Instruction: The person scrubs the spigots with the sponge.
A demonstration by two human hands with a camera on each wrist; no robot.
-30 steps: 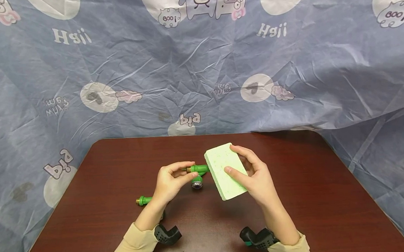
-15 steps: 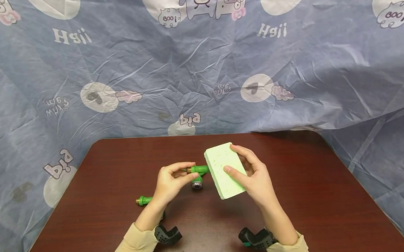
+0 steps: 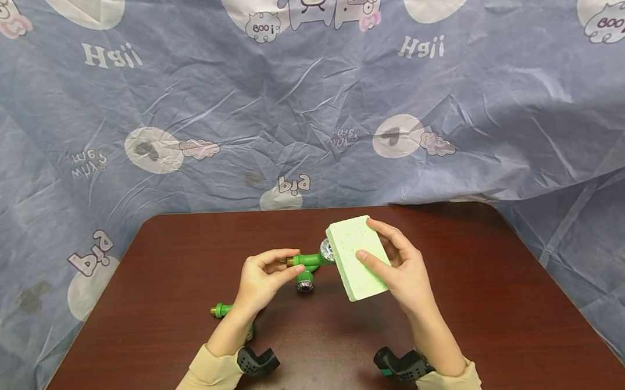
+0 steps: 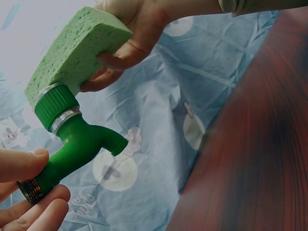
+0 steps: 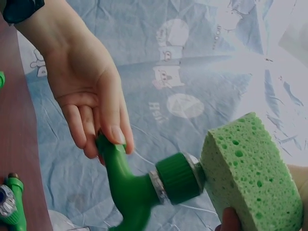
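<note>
My left hand pinches a green faucet at its brass threaded end, between thumb and fingers. The faucet is held up off the table, its ribbed knob toward the right hand. A light green block sponge is in my right hand, thumb on the near face and fingers on the far side. One end of the sponge meets the silver-capped face of the knob in the right wrist view. In the left wrist view the sponge overlaps the knob's top.
Another green faucet lies on the brown table, partly hidden by the left forearm. A green knob with a silver cap shows just below the held faucet. Behind the table hangs a blue printed cloth.
The sponge and right hand have shifted right and slightly up, uncovering the faucet's silver-capped knob. The faucet tilts up a little more at its knob end; the left hand stays nearly in place.
</note>
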